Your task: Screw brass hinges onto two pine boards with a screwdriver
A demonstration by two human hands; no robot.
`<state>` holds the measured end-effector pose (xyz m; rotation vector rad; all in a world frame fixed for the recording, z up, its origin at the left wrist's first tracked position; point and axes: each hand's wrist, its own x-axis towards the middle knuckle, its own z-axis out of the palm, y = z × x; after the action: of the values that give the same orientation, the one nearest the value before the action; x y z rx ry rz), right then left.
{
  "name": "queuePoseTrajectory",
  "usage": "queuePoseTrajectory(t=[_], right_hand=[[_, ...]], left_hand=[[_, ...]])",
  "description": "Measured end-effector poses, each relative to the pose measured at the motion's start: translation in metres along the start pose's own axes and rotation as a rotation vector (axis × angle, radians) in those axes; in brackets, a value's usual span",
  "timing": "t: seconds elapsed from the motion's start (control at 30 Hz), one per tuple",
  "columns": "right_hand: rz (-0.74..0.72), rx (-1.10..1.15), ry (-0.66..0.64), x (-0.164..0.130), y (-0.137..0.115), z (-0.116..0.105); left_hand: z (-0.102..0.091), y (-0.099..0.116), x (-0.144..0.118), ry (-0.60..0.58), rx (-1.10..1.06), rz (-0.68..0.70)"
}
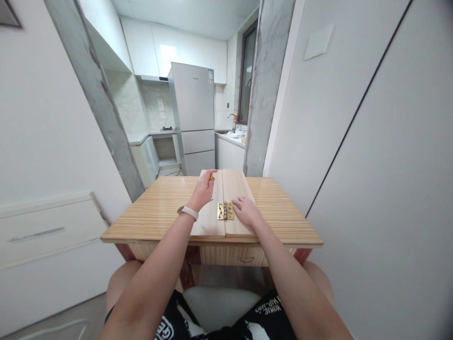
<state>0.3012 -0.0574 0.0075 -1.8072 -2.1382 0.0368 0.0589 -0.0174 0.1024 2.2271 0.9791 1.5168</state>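
Observation:
Two pale wooden boards lie side by side on the table, the left board (208, 225) and the right board (238, 182). A brass hinge (225, 211) lies open across their seam near the front, with screws or screw holes showing in its leaves. My left hand (204, 189), closed above the left board, grips a screwdriver with a yellow handle (211, 176); most of it is hidden by the fingers, and a thin shaft shows below them. Resting on the right board is my right hand (247, 210), fingers stretched out, fingertips at the hinge's right edge.
The wood-grain table (283, 212) has a drawer (230, 255) under its front edge. My legs are below it, on either side of a grey seat (219, 302). White walls stand close left and right. Beyond the table is a kitchen with a refrigerator (194, 99) and a sink (222, 132).

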Motion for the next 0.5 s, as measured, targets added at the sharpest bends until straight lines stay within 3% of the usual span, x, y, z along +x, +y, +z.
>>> queuePoseTrajectory(t=[0.2, 0.33, 0.5], right_hand=[[-0.008, -0.007, 0.014, -0.001, -0.001, -0.001], [-0.016, -0.009, 0.017, -0.001, -0.001, -0.001], [0.0, -0.007, 0.009, 0.001, 0.0, 0.001]], left_hand=[[0.009, -0.018, -0.021, -0.458, 0.297, -0.053], [0.022, -0.025, -0.031, -0.557, 0.445, -0.111], [0.028, -0.031, -0.033, -0.576, 0.503, -0.101]])
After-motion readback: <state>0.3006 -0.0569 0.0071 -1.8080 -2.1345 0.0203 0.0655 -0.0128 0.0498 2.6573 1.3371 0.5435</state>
